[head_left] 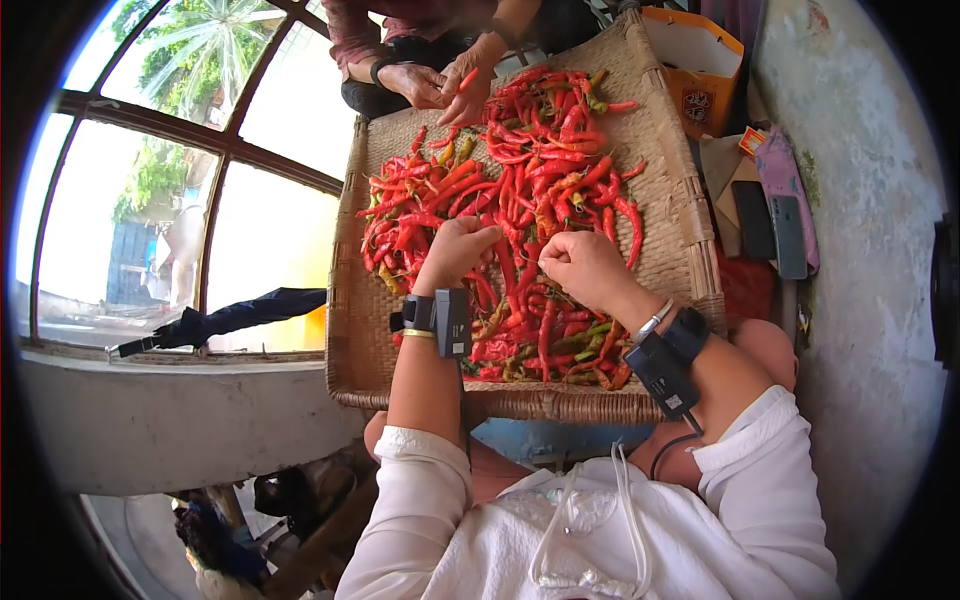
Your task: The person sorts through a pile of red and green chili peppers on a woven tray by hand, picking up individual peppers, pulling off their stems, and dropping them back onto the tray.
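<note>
A heap of red chili peppers (520, 190), some greenish or brown, covers much of a woven tray (665, 150). Over the left-middle of the heap, my left hand (458, 252) is closed with its fingers curled; what lies inside is hidden. My right hand (588, 268) hovers over the peppers a little to the right, its thumb and forefinger pinched together. Something thin and pale shows at those fingertips, too small to name. Peppers lie around and beneath both hands, which are apart from each other.
Across the tray, another person's hands (440, 88) hold a red chili pepper. A folded black umbrella (240, 318) rests by the window on the left. On the right are an orange bag (700, 75) and two phones, one a grey phone (788, 237), near the wall (860, 220).
</note>
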A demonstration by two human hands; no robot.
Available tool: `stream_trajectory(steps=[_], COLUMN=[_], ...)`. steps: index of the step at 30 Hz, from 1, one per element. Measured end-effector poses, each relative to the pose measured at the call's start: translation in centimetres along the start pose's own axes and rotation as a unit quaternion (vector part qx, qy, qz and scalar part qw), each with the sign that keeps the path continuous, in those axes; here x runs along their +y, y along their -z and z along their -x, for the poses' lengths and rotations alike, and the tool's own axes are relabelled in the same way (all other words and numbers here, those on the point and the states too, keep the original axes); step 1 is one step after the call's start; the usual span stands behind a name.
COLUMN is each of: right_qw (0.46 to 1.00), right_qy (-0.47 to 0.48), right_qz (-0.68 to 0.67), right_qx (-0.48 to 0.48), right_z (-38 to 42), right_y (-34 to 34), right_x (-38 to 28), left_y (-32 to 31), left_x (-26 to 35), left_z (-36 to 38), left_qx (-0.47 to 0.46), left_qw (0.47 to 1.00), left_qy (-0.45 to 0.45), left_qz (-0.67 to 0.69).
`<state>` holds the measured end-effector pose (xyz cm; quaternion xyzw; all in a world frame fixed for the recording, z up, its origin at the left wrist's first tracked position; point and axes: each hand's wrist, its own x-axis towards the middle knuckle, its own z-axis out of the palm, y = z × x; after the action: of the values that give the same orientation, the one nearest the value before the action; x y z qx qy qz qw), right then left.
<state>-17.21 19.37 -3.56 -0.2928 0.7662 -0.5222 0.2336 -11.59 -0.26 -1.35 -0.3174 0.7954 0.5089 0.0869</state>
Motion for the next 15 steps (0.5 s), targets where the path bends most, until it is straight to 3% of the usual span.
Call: stream_trajectory(steps=[3, 4, 7, 8, 10, 13, 15], right_qw=[1.000, 1.000, 0.999, 0.999, 0.998, 0.998, 0.999], right_qy=[-0.009, -0.010, -0.024, -0.027, -0.010, -0.037, -0.035], right_qz=[0.008, 0.008, -0.039, -0.037, -0.057, -0.046, -0.040], right_qx=[-0.022, -0.021, 0.011, 0.012, 0.023, -0.005, 0.004], right_z=[0.1, 0.1, -0.1, -0.3, -0.4, -0.2, -0.1], right_y=[-0.1, -0.1, -0.1, 0.0, 0.0, -0.6, -0.4], right_x=[-0.2, -0.1, 0.3, 0.4, 0.4, 0.6, 0.3], left_y=[0.4, -0.2, -2.3, -3.4, -5.5, -6.1, -4.8], left_x=[1.4, 1.2, -0.5, -1.7, -3.1, -2.9, -2.2], left_z=[-1.2, -1.3, -1.6, -1.4, -1.3, -0.9, -0.8], left_qx=[0.128, 0.128, 0.053, 0.048, 0.043, 0.083, 0.108], left_qw=[0.952, 0.951, 0.990, 0.963, 0.922, 0.895, 0.921], left_qy=[-0.148, -0.147, -0.129, -0.184, -0.273, -0.290, -0.264], left_qz=[0.237, 0.239, -0.039, -0.192, -0.270, -0.328, -0.266])
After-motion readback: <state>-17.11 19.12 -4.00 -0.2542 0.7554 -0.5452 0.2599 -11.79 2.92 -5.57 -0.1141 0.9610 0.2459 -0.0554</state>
